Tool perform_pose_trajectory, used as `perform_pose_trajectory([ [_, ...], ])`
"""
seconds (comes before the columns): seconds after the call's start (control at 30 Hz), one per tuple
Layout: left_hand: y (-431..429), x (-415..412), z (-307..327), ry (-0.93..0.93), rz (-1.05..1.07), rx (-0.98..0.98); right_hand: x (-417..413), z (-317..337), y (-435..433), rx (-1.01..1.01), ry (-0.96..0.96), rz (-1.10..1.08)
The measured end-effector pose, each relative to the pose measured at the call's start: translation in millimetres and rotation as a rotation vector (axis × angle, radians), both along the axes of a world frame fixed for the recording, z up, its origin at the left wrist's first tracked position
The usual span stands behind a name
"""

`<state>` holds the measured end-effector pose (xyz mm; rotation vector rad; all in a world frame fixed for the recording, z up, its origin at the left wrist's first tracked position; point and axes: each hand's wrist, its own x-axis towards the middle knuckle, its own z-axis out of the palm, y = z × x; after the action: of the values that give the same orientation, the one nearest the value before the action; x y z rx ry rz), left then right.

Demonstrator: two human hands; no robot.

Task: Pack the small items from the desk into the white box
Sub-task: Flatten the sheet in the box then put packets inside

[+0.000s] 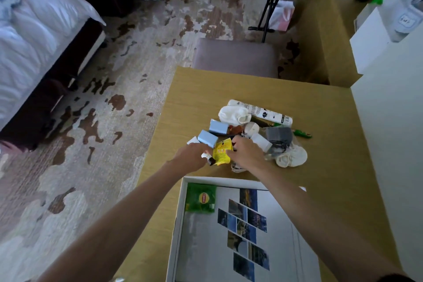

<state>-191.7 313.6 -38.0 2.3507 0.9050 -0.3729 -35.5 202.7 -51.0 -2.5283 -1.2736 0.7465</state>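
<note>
A heap of small items lies mid-desk: two light-blue blocks (pixel 207 138), a yellow sachet (pixel 221 152), a white spray can (pixel 263 113), white socks (pixel 233 115), a grey pouch (pixel 279 136) and a cream sock (pixel 291 157). My left hand (pixel 191 155) is closed around a small white tube with a dark cap (pixel 208 160). My right hand (pixel 246 152) pinches the yellow sachet's right edge. The white box (pixel 180 213) sits open at the desk's near edge, with a green tea packet (pixel 201 198) in its far-left corner.
A grey padded stool (pixel 235 57) stands beyond the desk's far edge. A white wall panel (pixel 389 144) borders the desk on the right. Beds (pixel 34 41) and patterned carpet (pixel 126 121) fill the left. A green pen-like item (pixel 302 133) lies behind the heap.
</note>
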Motion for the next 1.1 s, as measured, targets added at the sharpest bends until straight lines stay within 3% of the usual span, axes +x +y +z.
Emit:
perform_pose_trajectory([
  [0.23,9,-15,-18,-0.056,0.164,-0.101,-2,-20,30,-0.064,-0.058,-0.021],
  [0.5,4,-22,4,-0.296,0.372,-0.183,14,28,10,0.172,0.382,-0.261],
  [0.7,-23,-15,62,-0.613,0.525,-0.562,6,86,-31,0.410,0.679,-0.318],
  [0.83,-39,-32,74,-0.723,0.533,-0.527,-11,101,-48,0.454,0.748,-0.275],
  [1.1,-71,-72,86,-0.683,0.540,-0.496,-50,96,-76,0.460,0.711,-0.188],
])
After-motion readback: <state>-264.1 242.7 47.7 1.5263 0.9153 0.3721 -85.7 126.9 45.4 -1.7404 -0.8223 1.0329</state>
